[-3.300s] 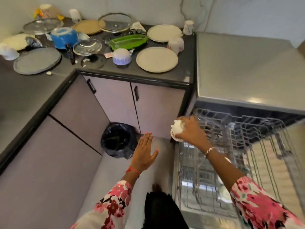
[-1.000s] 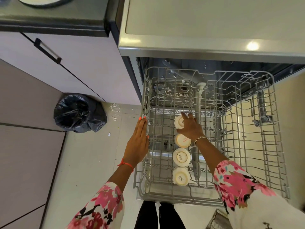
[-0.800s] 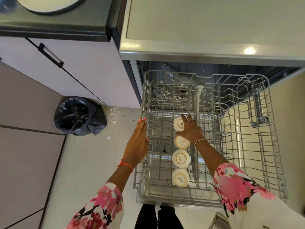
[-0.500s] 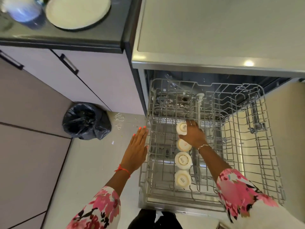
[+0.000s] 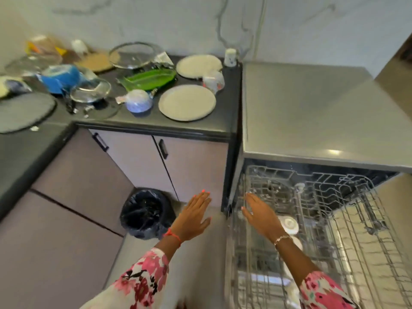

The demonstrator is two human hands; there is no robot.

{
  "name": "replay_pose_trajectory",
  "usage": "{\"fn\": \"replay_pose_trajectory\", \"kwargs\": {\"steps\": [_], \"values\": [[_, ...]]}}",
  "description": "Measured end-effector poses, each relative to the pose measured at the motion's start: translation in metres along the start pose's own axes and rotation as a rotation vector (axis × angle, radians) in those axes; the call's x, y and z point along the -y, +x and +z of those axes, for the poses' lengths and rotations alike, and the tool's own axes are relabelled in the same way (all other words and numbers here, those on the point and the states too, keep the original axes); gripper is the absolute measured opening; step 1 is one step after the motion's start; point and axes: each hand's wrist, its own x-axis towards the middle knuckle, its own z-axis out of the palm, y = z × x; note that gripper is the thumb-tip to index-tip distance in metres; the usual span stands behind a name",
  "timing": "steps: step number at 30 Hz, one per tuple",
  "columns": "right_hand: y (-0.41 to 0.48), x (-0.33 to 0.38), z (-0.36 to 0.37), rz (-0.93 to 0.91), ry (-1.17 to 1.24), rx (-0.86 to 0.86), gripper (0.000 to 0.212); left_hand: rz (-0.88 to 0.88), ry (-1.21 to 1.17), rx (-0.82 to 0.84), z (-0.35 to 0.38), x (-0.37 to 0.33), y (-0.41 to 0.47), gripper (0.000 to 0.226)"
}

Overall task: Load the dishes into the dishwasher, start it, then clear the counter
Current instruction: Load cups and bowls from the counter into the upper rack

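Note:
The dishwasher's wire rack (image 5: 347, 221) is pulled out at the right, with white cups (image 5: 289, 224) standing upside down in it. My right hand (image 5: 260, 215) hovers above the rack's left side, fingers straight, holding nothing. My left hand (image 5: 193, 216) is flat and empty in the air over the floor, left of the rack. On the dark counter (image 5: 142, 121) lie cream plates (image 5: 186, 102), a green dish (image 5: 149, 79), a small white and blue bowl (image 5: 138, 100), glass lids (image 5: 90, 90), a blue pot (image 5: 60, 77) and a white cup (image 5: 230, 57).
A black-lined bin (image 5: 146, 214) stands on the floor in the corner below the cabinet doors (image 5: 189, 166). The dishwasher's steel top (image 5: 312, 112) adjoins the counter on its right. A grey round plate (image 5: 22, 111) lies at the counter's left.
My right hand has let go of the cup in the rack and lifted away to the left. My view has swung up to the counter. My left hand has left the rack's edge.

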Motion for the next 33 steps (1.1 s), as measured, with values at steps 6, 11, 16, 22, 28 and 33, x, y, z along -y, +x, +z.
{"fn": "replay_pose_trajectory", "kwargs": {"steps": [6,11,16,22,28,33], "values": [[0.061,0.088,-0.047,-0.093,0.075,-0.165,0.038,0.012,0.076,-0.117,-0.102,0.074,0.036,0.058],[0.137,0.120,-0.099,-0.154,0.154,-0.340,0.031,0.010,0.066,-0.187,-0.157,0.123,0.095,0.059],[0.239,0.108,-0.137,-0.186,0.109,-0.377,0.037,-0.072,-0.020,-0.216,-0.187,0.176,0.182,0.074],[0.376,0.074,-0.187,-0.141,0.127,-0.387,0.033,-0.276,-0.041,-0.197,-0.212,0.231,0.300,0.066],[0.498,0.048,-0.236,-0.082,0.096,-0.378,0.045,-0.463,-0.085,-0.042,-0.225,0.265,0.374,0.069],[0.577,0.031,-0.258,0.000,0.014,-0.312,0.054,-0.491,-0.147,-0.077,-0.222,0.272,0.392,0.073]]}}
